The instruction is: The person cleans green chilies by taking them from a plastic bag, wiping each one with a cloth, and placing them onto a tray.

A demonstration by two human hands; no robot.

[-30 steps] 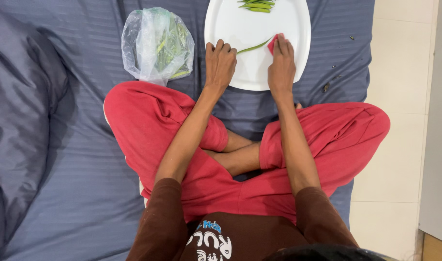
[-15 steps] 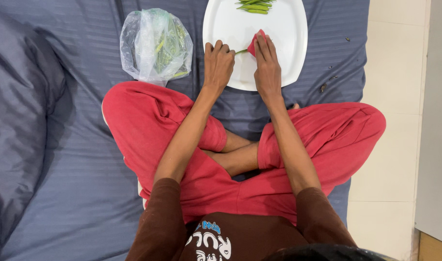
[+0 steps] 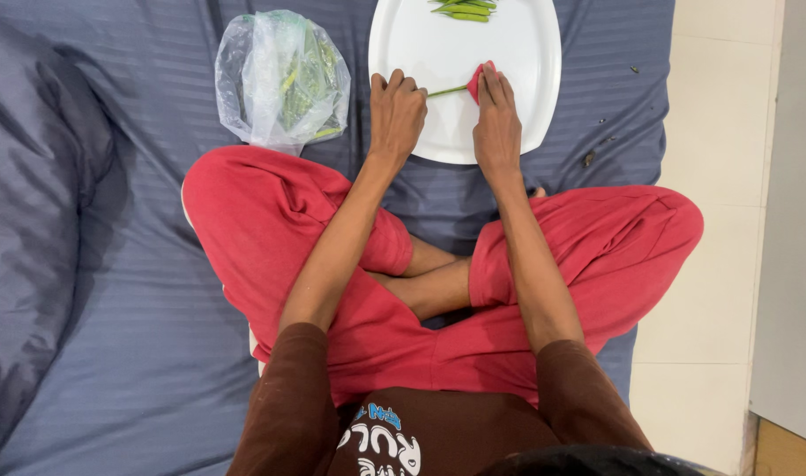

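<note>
I sit cross-legged on a bed in red trousers. A white oval tray lies ahead of my knees. My left hand rests on the tray's near left edge and pinches one end of a thin green chilli. My right hand is closed around a red-handled tool, most likely a small knife, which meets the chilli's other end. A small heap of cut green chillies lies at the tray's far edge.
A clear plastic bag holding more green chillies sits on the blue-grey striped sheet left of the tray. A grey pillow fills the far left. Pale floor tiles run along the right.
My right hand with the red tool has slid left along the chilli toward my left hand. The visible green length between the hands has grown shorter.
</note>
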